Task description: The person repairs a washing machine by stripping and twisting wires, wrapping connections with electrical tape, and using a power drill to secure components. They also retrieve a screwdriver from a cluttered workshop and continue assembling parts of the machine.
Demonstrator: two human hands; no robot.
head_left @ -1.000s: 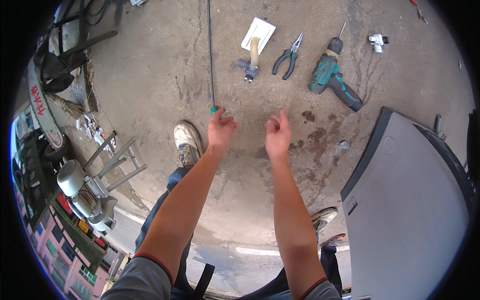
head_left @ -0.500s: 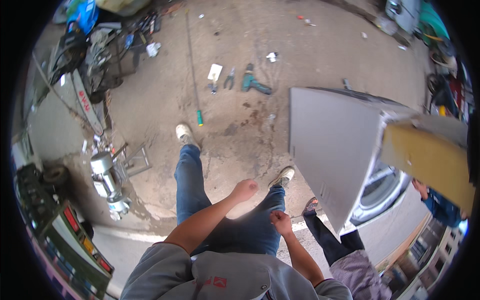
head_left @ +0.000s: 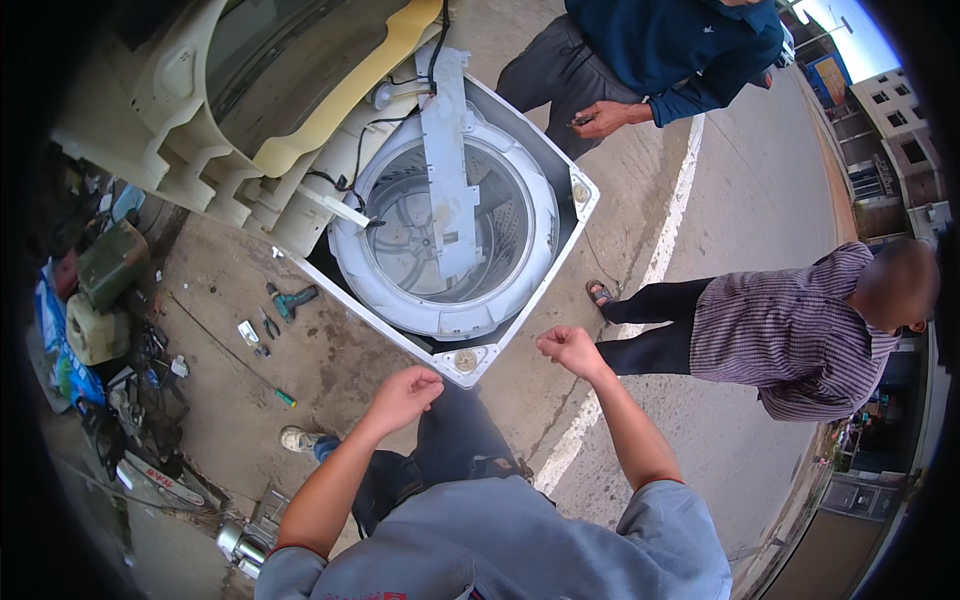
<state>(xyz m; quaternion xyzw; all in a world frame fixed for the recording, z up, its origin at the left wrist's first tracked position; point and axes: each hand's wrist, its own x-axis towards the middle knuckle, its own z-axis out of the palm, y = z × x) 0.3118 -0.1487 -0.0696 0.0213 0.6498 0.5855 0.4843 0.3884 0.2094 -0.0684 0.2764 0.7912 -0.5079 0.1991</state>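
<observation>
A top-loading washing machine stands ahead of me with its top frame (head_left: pixel 215 190) tipped up to the left. The round tub ring (head_left: pixel 545 225) and the drum inside show. A thin grey metal sheet (head_left: pixel 450 190) crosses over the drum opening, beside black wires (head_left: pixel 350 185). My left hand (head_left: pixel 403 398) is curled closed next to the cabinet's near corner (head_left: pixel 465 362). To the right of that corner my right hand (head_left: pixel 570 352) is raised with its fingertips pinched together. Whatever either hand might hold is hidden or too small to make out.
A person in a dark blue top (head_left: pixel 660 50) stands beyond the machine, and another in a checked shirt (head_left: pixel 780 325) stands right. On the floor at left lie a green drill (head_left: pixel 290 300), pliers (head_left: pixel 269 323), a long screwdriver (head_left: pixel 284 397) and assorted clutter.
My view has swung right and closer to the washing machine, whose inside now shows from above. Both my hands have moved up from near my legs to the machine's near corner.
</observation>
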